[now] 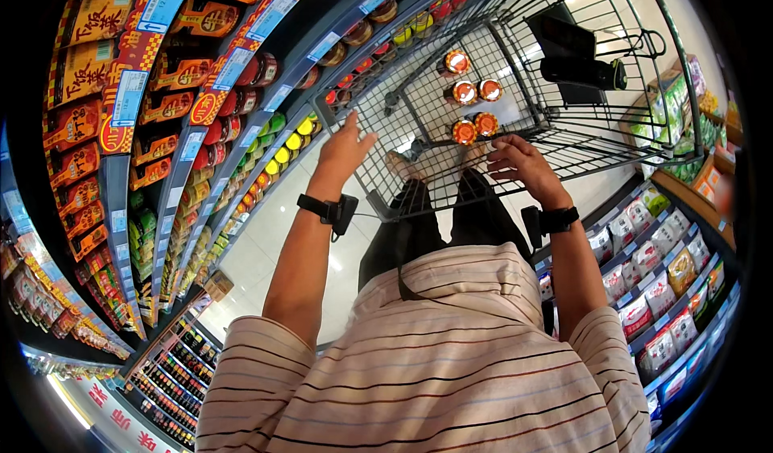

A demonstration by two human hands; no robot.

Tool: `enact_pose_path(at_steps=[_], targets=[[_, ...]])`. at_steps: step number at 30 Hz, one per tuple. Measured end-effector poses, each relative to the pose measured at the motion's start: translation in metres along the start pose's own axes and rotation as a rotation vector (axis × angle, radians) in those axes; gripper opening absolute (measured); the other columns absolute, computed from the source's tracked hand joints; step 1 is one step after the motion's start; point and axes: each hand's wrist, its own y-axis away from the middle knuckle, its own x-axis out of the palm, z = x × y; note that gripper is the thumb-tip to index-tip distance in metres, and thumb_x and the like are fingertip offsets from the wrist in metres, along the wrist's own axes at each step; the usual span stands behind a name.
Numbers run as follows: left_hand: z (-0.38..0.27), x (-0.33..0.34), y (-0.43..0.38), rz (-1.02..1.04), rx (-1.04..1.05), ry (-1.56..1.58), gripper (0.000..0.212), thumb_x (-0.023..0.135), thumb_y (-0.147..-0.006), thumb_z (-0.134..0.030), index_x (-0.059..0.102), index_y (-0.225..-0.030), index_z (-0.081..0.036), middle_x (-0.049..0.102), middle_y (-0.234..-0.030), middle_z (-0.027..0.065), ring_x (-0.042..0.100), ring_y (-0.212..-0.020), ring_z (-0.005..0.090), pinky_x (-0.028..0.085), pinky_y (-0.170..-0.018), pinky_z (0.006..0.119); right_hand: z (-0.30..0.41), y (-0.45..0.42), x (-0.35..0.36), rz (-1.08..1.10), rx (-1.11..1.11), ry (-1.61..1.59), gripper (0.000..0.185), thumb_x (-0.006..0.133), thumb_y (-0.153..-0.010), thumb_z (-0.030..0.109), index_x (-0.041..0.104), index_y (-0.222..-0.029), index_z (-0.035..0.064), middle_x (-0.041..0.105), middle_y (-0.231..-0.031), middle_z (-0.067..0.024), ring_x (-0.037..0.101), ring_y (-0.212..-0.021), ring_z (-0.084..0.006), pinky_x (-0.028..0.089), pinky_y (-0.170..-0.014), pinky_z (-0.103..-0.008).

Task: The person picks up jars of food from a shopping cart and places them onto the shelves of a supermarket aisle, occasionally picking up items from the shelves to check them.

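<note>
A black wire shopping cart (pixel 423 181) stands right before me. Several lidded jars (pixel 464 131) with orange-patterned tops sit in its basket, in a loose group near the middle. My left hand (pixel 348 151) hovers by the cart's left rim, fingers spread and holding nothing. On the other side, my right hand (pixel 524 166) is over the cart's near right edge, just right of the jars, its fingers loosely bent and apart with nothing seen in them. Whether either hand touches the wire, I cannot tell. Black devices are strapped to both wrists.
On the left rise shelves of jars (pixel 226 121) and packets (pixel 78 121) with blue price tags (pixel 130 96). Bagged goods (pixel 649 253) fill a rack at right. Black items (pixel 574 60) lie in the cart's upper right part. Pale floor tiles (pixel 284 241) show at my left.
</note>
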Motion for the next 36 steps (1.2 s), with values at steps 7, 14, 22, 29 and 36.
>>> enact_pose_path(at_steps=[7, 14, 22, 29, 36], targets=[[-0.01, -0.044, -0.048, -0.116, -0.071, 0.005, 0.09, 0.064, -0.093, -0.042, 0.018, -0.159, -0.002, 0.069, -0.119, 0.0242, 0.065, -0.112, 0.0428, 0.051, -0.096, 0.047, 0.028, -0.005, 0.021, 0.024, -0.082, 0.081, 0.048, 0.061, -0.1, 0.037, 0.057, -0.129, -0.0011, 0.067, -0.107, -0.0099, 0.067, -0.092, -0.0191, 0.057, -0.085, -0.0333], [0.007, -0.051, -0.093, -0.14, -0.14, 0.041, 0.093, 0.067, -0.091, -0.04, 0.017, -0.157, 0.003, 0.061, -0.127, 0.0344, 0.062, -0.117, 0.0438, 0.049, -0.101, 0.046, 0.029, -0.035, 0.037, 0.098, -0.145, 0.139, 0.051, 0.059, -0.1, 0.038, 0.054, -0.132, -0.0022, 0.069, -0.109, -0.0137, 0.07, -0.097, -0.0222, 0.057, -0.086, -0.033], [0.004, -0.043, -0.094, -0.18, -0.11, 0.022, 0.092, 0.068, -0.09, -0.039, 0.022, -0.158, 0.002, 0.065, -0.123, 0.0292, 0.064, -0.115, 0.0414, 0.049, -0.1, 0.044, 0.02, -0.044, 0.039, 0.052, -0.064, 0.023, 0.046, 0.06, -0.1, 0.039, 0.058, -0.124, -0.0008, 0.068, -0.105, -0.0123, 0.07, -0.093, -0.0218, 0.058, -0.083, -0.0333], [-0.003, -0.043, -0.093, -0.159, -0.1, -0.011, 0.089, 0.066, -0.091, -0.038, 0.021, -0.16, -0.005, 0.069, -0.119, 0.0233, 0.066, -0.112, 0.0392, 0.051, -0.097, 0.044, -0.004, -0.044, 0.028, 0.059, -0.034, -0.019, 0.04, 0.058, -0.102, 0.036, 0.06, -0.119, 0.0002, 0.067, -0.101, -0.0102, 0.069, -0.091, -0.021, 0.059, -0.084, -0.0342], [-0.016, -0.036, -0.093, -0.17, -0.132, -0.035, 0.088, 0.064, -0.092, -0.038, 0.018, -0.16, -0.006, 0.071, -0.117, 0.021, 0.067, -0.11, 0.0389, 0.051, -0.096, 0.044, -0.011, -0.05, 0.028, 0.039, 0.046, -0.057, 0.035, 0.059, -0.102, 0.034, 0.06, -0.115, 0.0019, 0.067, -0.1, -0.0094, 0.069, -0.091, -0.0206, 0.059, -0.083, -0.0346]])
